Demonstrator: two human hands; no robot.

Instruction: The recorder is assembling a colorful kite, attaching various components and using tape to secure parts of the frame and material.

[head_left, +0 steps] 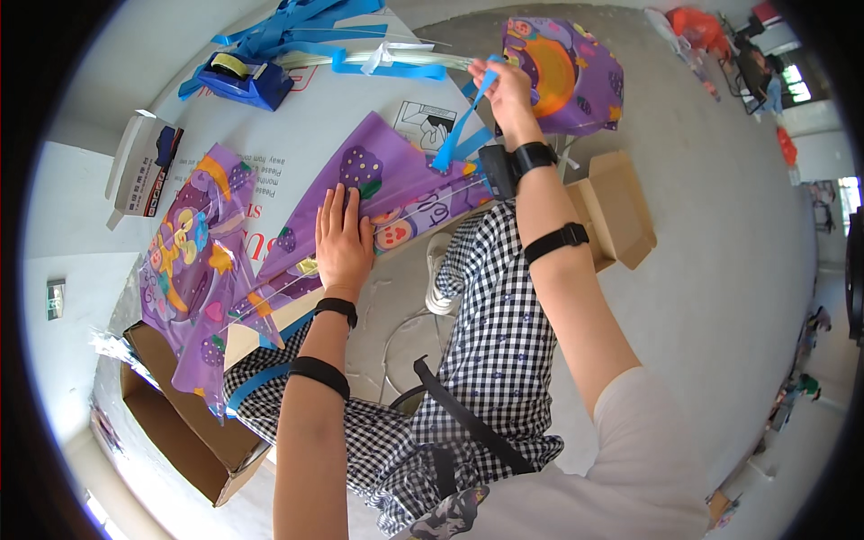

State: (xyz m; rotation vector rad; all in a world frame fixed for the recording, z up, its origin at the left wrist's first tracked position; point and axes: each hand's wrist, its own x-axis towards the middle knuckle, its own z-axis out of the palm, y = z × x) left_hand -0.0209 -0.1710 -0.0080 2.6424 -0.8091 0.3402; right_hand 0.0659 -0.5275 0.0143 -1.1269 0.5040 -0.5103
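Note:
My left hand (345, 243) lies flat, fingers stretched out, on a purple printed sheet (396, 162) spread over the near edge of the white board. A thin pale rod or cord runs along the sheet's near side. My right hand (504, 90) is raised at the far right end of the board, fingers closed round a blue ribbon (456, 137) that hangs down toward the sheet. A bundle of thin pale rods (450, 61) ends right beside those fingers; whether they touch it I cannot tell. Another purple printed sheet (202, 252) drapes over the board's left edge.
On the white board (270, 126) stand a blue tape dispenser (247, 83) and a heap of blue ribbons (297, 27). A purple printed piece (567, 76) lies beyond my right hand. Open cardboard boxes stand at right (616, 211) and lower left (180, 418). A small carton (144, 171) is at left.

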